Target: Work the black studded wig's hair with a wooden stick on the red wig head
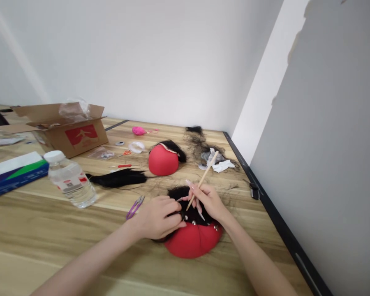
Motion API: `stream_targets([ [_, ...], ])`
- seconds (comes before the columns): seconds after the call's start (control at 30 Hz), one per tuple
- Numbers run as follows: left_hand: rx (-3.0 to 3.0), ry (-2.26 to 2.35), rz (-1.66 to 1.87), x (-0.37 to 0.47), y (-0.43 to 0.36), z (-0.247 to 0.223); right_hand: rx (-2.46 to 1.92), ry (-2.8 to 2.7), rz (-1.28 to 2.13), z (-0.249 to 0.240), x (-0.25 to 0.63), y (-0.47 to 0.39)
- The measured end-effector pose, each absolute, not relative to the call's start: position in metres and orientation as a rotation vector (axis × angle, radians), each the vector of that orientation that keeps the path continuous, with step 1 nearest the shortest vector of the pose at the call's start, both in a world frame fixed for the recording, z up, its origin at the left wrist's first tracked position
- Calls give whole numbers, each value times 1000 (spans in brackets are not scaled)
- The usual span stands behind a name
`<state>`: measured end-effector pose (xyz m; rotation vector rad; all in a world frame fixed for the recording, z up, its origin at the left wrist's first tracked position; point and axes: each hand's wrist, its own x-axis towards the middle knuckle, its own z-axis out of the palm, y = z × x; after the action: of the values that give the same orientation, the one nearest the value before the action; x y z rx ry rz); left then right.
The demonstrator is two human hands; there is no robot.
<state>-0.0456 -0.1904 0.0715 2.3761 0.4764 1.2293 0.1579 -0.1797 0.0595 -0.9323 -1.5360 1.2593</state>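
Note:
In front of me lies a red dome-shaped wig block [193,242] with black hair [179,192] on its far part. Several shiny pins [194,223] sit along the edge between the hair and the red surface. My right hand [208,199] grips a slim wooden stick [208,168] slantwise, its lower end down at the hair; whether that end carries a hook is too small to tell. My left hand [160,216] rests at the left side of the block, fingers curled and pressed together on the black hair. Its fingertips are partly hidden.
A second red block [163,160] with hair stands beyond. Purple thread snips [135,206], a water bottle [70,181], a black hair bundle [120,178] and an open cardboard box [70,135] lie to the left. Loose hair and white tissue [223,165] lie at the back right, near a wall.

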Motion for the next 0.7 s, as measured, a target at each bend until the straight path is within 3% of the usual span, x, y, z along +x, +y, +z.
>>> stream_targets([
  [0.37,3150,422,987,-32,-181,59,-942,-1411,1276,58,158,-181],
  [0.7,3279,571,798,-34,-196,68,-966,-1401,1329,60,159,-178],
])
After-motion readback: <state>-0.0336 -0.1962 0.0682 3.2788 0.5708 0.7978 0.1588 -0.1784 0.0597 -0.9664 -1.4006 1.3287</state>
